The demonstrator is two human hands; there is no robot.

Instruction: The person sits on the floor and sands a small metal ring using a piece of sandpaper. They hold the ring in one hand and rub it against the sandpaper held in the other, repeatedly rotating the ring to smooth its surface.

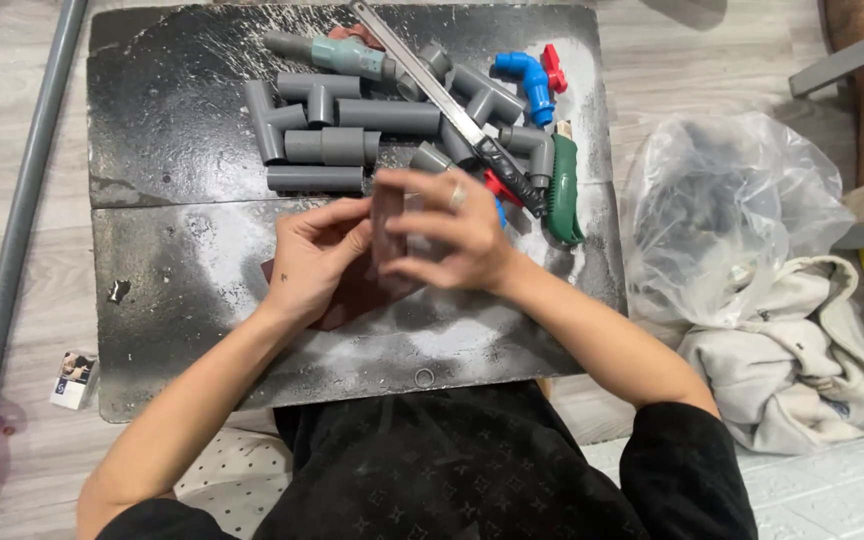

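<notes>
Both my hands over black board [182, 290], just below grey PVC fittings pile [352, 125]. Left hand [314, 262] fingers pinch reddish-brown sandpaper sheet [347, 300]; right hand [452, 235] fingers closed round short pipe piece [388, 222]. Pipe prob light, stiff, smooth — grip at ends. Paper floppy.

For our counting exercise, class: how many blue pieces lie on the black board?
2. One blue elbow at the pile's right end, beside a red handle; one blue scrap peeking out behind the right hand. Others may be hidden.

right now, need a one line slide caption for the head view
Both hands, left hand and right hand, grip a reddish-brown sheet over a black board strewn with grey pipe fittings.
</notes>
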